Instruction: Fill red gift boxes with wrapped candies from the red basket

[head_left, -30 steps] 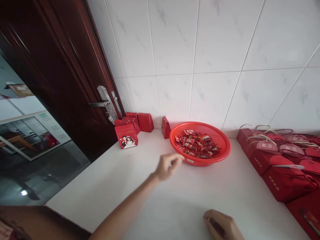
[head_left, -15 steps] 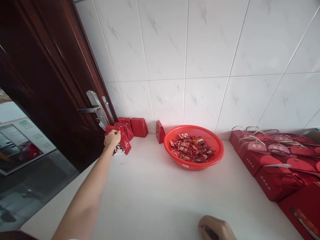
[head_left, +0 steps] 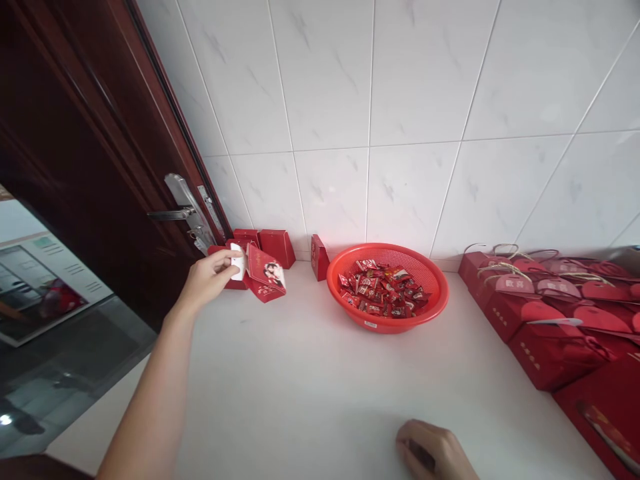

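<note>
Over the table's left part, my left hand (head_left: 206, 279) pinches the white inner flap at the end of a red paper candy box (head_left: 264, 277). The box hangs tilted to the right of my fingers, with a picture of a couple in its lower corner. Behind it stand several more red boxes (head_left: 278, 249) by the wall and door. Low in the view, my right hand (head_left: 436, 448) rests on the table, fingers curled in loosely. Its hollow lies in shadow and no object shows there. A red plastic basket (head_left: 440, 313) of small wrapped candies (head_left: 383, 291) stands between the hands, farther back.
One lone red box (head_left: 319, 257) leans near the basket's left side by the tiled wall (head_left: 415, 80). Rows of red gift boxes with handles (head_left: 550, 347) line the right side. A dark wooden door (head_left: 100, 133) with a metal handle (head_left: 173, 215) borders the white table (head_left: 300, 387) on the left.
My left hand has lifted the front red box off the table and tilted it rightward, baring its white flap. My right hand has hardly moved. The view has shifted slightly.
</note>
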The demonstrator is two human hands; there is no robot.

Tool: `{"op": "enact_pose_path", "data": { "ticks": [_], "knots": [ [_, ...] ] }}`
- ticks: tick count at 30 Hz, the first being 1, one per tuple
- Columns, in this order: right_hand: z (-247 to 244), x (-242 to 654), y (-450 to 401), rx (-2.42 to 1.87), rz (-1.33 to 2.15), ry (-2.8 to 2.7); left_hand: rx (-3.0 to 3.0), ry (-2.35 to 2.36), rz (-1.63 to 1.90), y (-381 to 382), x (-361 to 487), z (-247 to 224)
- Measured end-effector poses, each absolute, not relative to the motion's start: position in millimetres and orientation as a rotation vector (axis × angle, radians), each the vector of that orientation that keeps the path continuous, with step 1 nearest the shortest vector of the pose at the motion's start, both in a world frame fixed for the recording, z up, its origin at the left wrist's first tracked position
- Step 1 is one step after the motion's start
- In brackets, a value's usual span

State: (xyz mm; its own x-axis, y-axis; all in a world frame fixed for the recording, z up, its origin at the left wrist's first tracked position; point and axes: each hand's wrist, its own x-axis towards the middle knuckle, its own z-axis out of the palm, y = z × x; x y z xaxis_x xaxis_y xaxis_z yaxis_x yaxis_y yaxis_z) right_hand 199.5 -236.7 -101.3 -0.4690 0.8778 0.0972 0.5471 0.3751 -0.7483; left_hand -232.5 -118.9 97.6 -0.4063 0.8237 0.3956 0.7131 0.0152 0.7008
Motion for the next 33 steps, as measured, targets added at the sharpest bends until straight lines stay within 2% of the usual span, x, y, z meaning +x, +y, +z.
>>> {"op": "enact_pose_path", "data": {
  "ticks": [7, 17, 22, 29, 33],
  "knots": [
    [-95.2, 198.7, -236.0, -1.243, 0.935, -2.135, 1.872, 1.684, 1.109, -137.9, -159.1, 114.7],
    [-81.8, 198.2, -234.4, -1.296, 1.011, -2.125, 2.026, 1.484, 0.945, -160.2, -108.7, 120.1],
    [-76.5, 198.1, -232.9, -1.314, 1.110, -2.027, 1.987, 1.282, 0.813, -162.3, -81.6, 105.1],
    [-69.1, 203.0, -226.1, -1.256, 1.382, -1.728, 2.244, 1.100, 0.726, -152.3, -60.8, 74.3],
    [-45.4, 215.9, -205.9, -1.174, 1.315, -1.718, 2.286, 1.114, 0.633, -146.8, -57.9, 63.0]
  ]
}}
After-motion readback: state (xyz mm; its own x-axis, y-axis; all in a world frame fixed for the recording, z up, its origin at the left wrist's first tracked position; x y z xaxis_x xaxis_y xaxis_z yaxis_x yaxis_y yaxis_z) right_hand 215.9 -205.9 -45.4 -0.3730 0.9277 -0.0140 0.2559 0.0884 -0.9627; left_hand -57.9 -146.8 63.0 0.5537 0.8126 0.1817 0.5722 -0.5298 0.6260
